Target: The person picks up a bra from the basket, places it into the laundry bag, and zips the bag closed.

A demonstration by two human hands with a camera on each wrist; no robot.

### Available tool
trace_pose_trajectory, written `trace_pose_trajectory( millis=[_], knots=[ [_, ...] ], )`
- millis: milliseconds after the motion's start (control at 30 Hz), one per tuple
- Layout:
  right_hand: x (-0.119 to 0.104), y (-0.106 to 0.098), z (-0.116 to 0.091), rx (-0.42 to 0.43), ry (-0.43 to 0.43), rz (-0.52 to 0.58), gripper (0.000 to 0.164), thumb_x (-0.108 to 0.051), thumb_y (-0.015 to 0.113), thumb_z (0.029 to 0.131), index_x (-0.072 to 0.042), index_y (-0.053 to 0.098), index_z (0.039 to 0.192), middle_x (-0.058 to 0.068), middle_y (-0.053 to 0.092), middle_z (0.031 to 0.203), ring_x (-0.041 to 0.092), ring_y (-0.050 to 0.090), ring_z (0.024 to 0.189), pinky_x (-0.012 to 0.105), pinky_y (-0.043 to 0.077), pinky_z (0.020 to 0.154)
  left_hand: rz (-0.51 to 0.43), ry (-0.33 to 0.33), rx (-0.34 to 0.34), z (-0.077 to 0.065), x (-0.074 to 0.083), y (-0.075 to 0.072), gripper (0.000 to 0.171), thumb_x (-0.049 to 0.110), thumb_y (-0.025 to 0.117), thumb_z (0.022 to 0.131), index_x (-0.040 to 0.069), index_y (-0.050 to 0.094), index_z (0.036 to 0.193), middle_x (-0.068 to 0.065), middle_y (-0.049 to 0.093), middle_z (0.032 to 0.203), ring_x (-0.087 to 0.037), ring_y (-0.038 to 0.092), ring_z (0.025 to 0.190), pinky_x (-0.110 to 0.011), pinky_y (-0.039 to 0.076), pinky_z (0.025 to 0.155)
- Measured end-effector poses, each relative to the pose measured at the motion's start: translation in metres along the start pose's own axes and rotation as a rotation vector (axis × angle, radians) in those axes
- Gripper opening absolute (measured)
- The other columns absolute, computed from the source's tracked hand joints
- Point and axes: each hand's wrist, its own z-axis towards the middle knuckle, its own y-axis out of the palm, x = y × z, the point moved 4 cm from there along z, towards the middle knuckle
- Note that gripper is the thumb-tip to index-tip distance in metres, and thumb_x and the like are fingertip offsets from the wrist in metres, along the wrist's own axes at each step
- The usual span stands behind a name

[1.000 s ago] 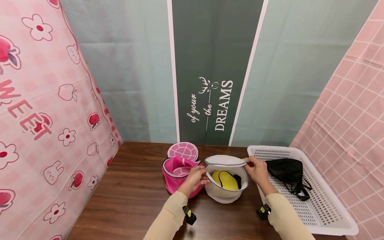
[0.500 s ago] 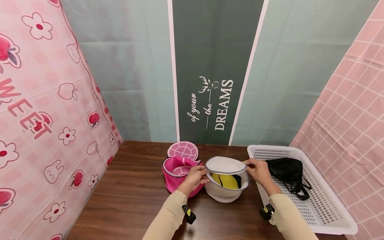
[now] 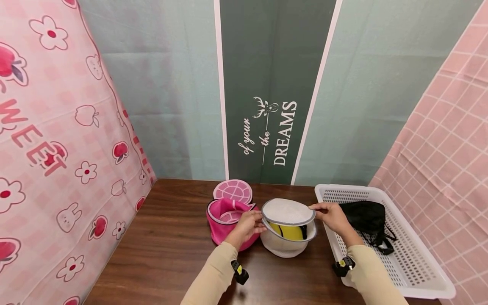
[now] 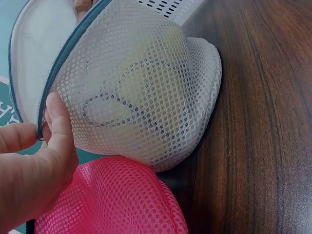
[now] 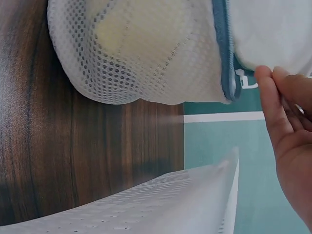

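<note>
A white mesh laundry bag with a grey-blue zip edge stands upright on the table. Inside lies a yellow item with dark straps, its kind not clear; it shows through the mesh in the left wrist view. Over the mouth leans the bag's round lid, partly covering it. My left hand pinches the bag's left rim at the zip, thumb and fingers on the edge. On the right, my right hand pinches the lid's edge between thumb and fingertips, a little above the rim.
A pink mesh bag stands left of the white one, its round lid folded back. At the right, a white plastic basket holds a black drawstring-like bag with cords. A fabric backdrop rises behind the brown table.
My right hand has brought the lid forward and down over the bag's mouth, hiding more of the yellow item. The left hand has stayed at the rim.
</note>
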Motion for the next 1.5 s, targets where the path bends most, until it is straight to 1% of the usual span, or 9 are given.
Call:
trace_pose_trajectory(
  millis=[200,367,467,600,700,933,1167,1300,1500],
  knots=[
    [0.013,-0.002,0.0,-0.092,0.107,0.176,0.023,0.005,0.061,0.084,0.008,0.066,0.106,0.019,0.064,0.102,0.009,0.06,0.083,0.033,0.051,0.071,-0.011,-0.002,-0.006,0.0,-0.001,0.0,0.027,0.002,0.045,0.093,-0.013,0.048,0.115,-0.01,0.053,0.077,-0.015,0.054,0.064,-0.031,0.053,0.064],
    [0.016,-0.002,-0.001,-0.135,0.112,0.262,0.023,0.003,0.054,0.087,0.013,0.063,0.104,0.024,0.062,0.106,0.012,0.061,0.088,0.031,0.051,0.075,-0.031,-0.007,-0.008,-0.001,-0.001,0.001,0.026,0.003,0.042,0.095,-0.013,0.047,0.116,-0.01,0.052,0.077,-0.016,0.054,0.065,-0.032,0.053,0.065],
    [0.017,-0.001,0.0,-0.125,0.131,0.23,0.023,-0.004,0.061,0.086,0.012,0.064,0.103,0.02,0.065,0.1,0.013,0.062,0.083,0.029,0.051,0.072,-0.044,-0.011,-0.006,-0.001,-0.001,0.003,0.023,0.006,0.042,0.096,-0.01,0.049,0.111,-0.009,0.052,0.074,-0.016,0.055,0.064,-0.033,0.053,0.064],
    [0.015,0.002,0.001,-0.088,0.16,0.137,0.025,-0.004,0.069,0.081,0.01,0.065,0.101,0.014,0.066,0.089,0.014,0.061,0.072,0.028,0.051,0.063,-0.01,0.006,-0.008,-0.001,-0.001,0.004,0.023,0.01,0.051,0.095,-0.008,0.052,0.108,-0.008,0.053,0.074,-0.014,0.055,0.063,-0.031,0.054,0.063],
    [0.009,0.006,0.003,-0.074,0.156,0.098,0.022,0.002,0.07,0.078,0.011,0.065,0.097,0.016,0.066,0.086,0.015,0.06,0.07,0.027,0.052,0.06,0.028,0.023,-0.004,-0.001,-0.001,0.004,0.028,0.006,0.057,0.091,-0.01,0.051,0.113,-0.008,0.054,0.078,-0.014,0.055,0.064,-0.03,0.054,0.062],
    [0.001,0.006,0.002,-0.062,0.183,0.055,0.02,0.002,0.069,0.078,0.011,0.065,0.096,0.016,0.066,0.086,0.018,0.059,0.07,0.029,0.052,0.06,0.041,0.023,0.005,-0.001,-0.001,0.003,0.034,0.0,0.058,0.088,-0.013,0.048,0.118,-0.01,0.054,0.082,-0.014,0.056,0.066,-0.033,0.054,0.064],
    [0.003,0.009,0.01,0.003,0.179,-0.025,0.022,-0.005,0.059,0.088,0.007,0.065,0.105,0.019,0.064,0.1,0.026,0.058,0.088,0.032,0.047,0.069,0.055,0.027,-0.006,-0.002,-0.002,0.004,0.034,-0.003,0.057,0.088,-0.013,0.047,0.118,-0.011,0.056,0.084,-0.015,0.056,0.063,-0.034,0.054,0.064],
    [0.007,0.017,0.016,-0.037,0.178,0.006,0.027,0.001,0.05,0.09,0.01,0.058,0.114,0.026,0.058,0.113,0.036,0.054,0.101,0.042,0.046,0.081,0.063,0.017,-0.008,-0.002,-0.004,0.003,0.035,-0.005,0.057,0.086,-0.012,0.048,0.119,-0.012,0.056,0.083,-0.016,0.057,0.062,-0.033,0.054,0.062],
    [0.011,0.025,0.024,-0.088,0.188,0.056,0.037,0.008,0.039,0.09,0.011,0.05,0.125,0.029,0.049,0.126,0.042,0.042,0.117,0.053,0.036,0.094,0.063,0.003,-0.012,-0.002,-0.004,0.003,0.038,-0.008,0.059,0.082,-0.01,0.05,0.119,-0.013,0.057,0.084,-0.017,0.058,0.063,-0.032,0.054,0.062]
  ],
)
